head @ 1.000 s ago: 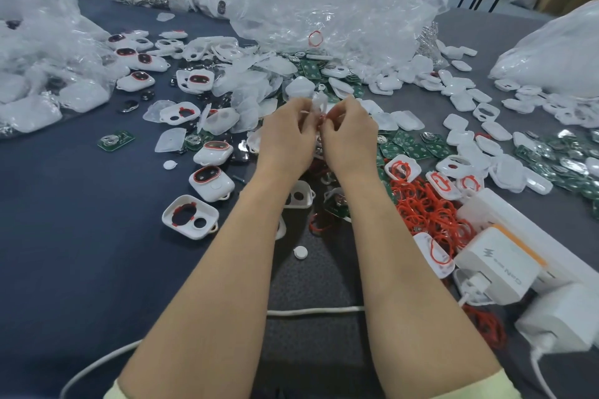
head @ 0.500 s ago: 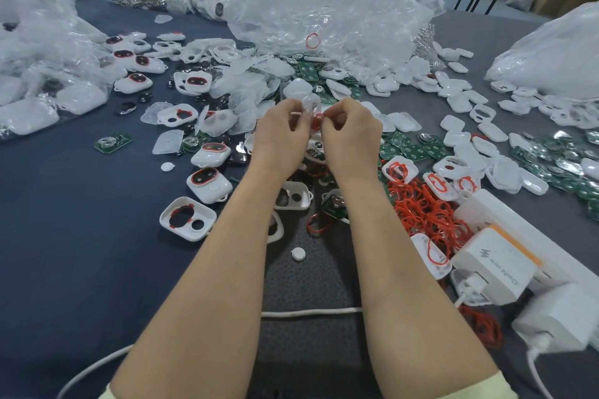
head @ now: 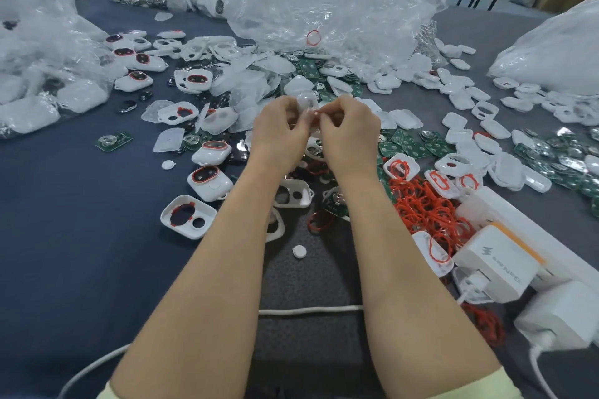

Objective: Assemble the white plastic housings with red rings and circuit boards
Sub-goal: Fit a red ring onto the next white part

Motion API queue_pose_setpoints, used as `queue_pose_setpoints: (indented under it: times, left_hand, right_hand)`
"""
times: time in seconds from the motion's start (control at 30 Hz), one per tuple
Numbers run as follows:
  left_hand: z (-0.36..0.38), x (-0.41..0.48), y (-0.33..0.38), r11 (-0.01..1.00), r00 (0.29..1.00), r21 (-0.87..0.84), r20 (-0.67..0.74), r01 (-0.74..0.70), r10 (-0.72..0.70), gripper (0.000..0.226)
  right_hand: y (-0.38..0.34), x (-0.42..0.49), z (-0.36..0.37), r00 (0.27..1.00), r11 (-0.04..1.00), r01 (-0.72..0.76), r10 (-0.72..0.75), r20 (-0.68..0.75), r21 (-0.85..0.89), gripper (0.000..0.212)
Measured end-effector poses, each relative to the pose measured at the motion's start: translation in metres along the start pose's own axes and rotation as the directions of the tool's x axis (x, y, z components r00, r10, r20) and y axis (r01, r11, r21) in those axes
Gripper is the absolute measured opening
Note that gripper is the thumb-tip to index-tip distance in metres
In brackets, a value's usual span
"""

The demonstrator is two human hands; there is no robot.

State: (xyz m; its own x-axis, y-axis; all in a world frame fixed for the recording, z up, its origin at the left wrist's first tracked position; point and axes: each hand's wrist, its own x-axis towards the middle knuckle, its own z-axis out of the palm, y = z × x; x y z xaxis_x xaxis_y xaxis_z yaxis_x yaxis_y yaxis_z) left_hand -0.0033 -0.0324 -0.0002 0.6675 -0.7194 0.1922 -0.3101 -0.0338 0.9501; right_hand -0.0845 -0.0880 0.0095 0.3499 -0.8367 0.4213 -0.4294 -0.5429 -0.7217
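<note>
My left hand (head: pixel 278 131) and my right hand (head: pixel 350 129) meet above the table's middle, fingers curled round one small white housing (head: pixel 308 104) held between them; most of it is hidden by my fingers. A pile of loose red rings (head: pixel 428 207) lies to the right of my right forearm. Open white housings with red rings (head: pixel 188 215) and closed ones (head: pixel 210 183) lie left of my left forearm. Green circuit boards (head: pixel 408 146) are scattered right of my hands, one (head: pixel 113 141) apart at the left.
Crumpled clear plastic bags (head: pixel 324 0) heap at the back, with more bags at the left (head: pixel 39 52) and right (head: pixel 557 48). A white power strip with chargers (head: pixel 499 262) sits at the near right. A white cable (head: pixel 311 310) crosses under my forearms.
Both hands have stayed together on the small housing, shifting only slightly; the view has drifted a little.
</note>
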Motion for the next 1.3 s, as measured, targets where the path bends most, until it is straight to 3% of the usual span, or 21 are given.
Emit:
queue_pose_setpoints:
  times: [0.1, 0.2, 0.27, 0.43, 0.53, 0.6, 0.7, 0.9, 1.07, 1.3]
  left_hand:
    - [-0.003, 0.0, 0.0, 0.985, 0.998, -0.163, 0.021, 0.056, -0.053, 0.007]
    - [-0.006, -0.002, 0.002, 0.958, 0.996, -0.275, 0.057, 0.077, -0.064, 0.012]
    - [-0.007, -0.004, 0.003, 0.944, 0.995, -0.318, 0.073, 0.086, -0.066, 0.019]
    - [-0.008, -0.005, 0.003, 0.913, 0.991, -0.388, 0.096, 0.126, -0.096, 0.022]
    - [-0.007, -0.006, 0.002, 0.871, 0.984, -0.461, 0.129, 0.172, -0.126, 0.019]
    - [-0.008, -0.006, 0.002, 0.825, 0.976, -0.524, 0.148, 0.212, -0.157, 0.016]
    - [-0.008, -0.005, 0.0, 0.812, 0.974, -0.539, 0.149, 0.225, -0.171, 0.014]
    - [-0.003, -0.002, -0.002, 0.891, 0.987, -0.423, 0.072, 0.162, -0.145, 0.012]
    - [-0.001, -0.001, -0.001, 0.956, 0.995, -0.276, 0.014, 0.103, -0.103, 0.011]
    - [0.003, -0.001, 0.001, 1.0, 0.998, 0.003, -0.06, -0.022, 0.022, 0.009]
  right_hand:
    - [0.004, 0.003, -0.005, 0.99, 0.958, -0.135, 0.118, 0.081, 0.253, 0.005]
    - [0.008, 0.005, -0.008, 0.927, 0.765, -0.369, 0.265, 0.264, 0.528, 0.003]
    - [0.01, 0.006, -0.008, 0.887, 0.672, -0.454, 0.283, 0.364, 0.585, 0.006]
    - [0.009, 0.007, -0.007, 0.889, 0.662, -0.451, 0.269, 0.371, 0.599, 0.007]
    - [0.009, 0.005, -0.009, 0.895, 0.676, -0.439, 0.274, 0.351, 0.591, 0.009]
    - [0.008, 0.004, -0.007, 0.94, 0.811, -0.331, 0.24, 0.242, 0.482, 0.008]
    - [0.004, 0.0, -0.004, 0.997, 0.978, -0.069, 0.063, 0.034, 0.195, 0.007]
    - [0.003, -0.001, 0.0, 0.998, 0.997, 0.052, -0.05, -0.047, 0.051, 0.01]
    - [0.002, 0.001, -0.001, 1.0, 0.996, 0.007, -0.006, -0.008, 0.089, 0.008]
    - [0.0, -0.003, 0.005, 0.998, 0.999, 0.023, -0.021, -0.058, 0.044, 0.008]
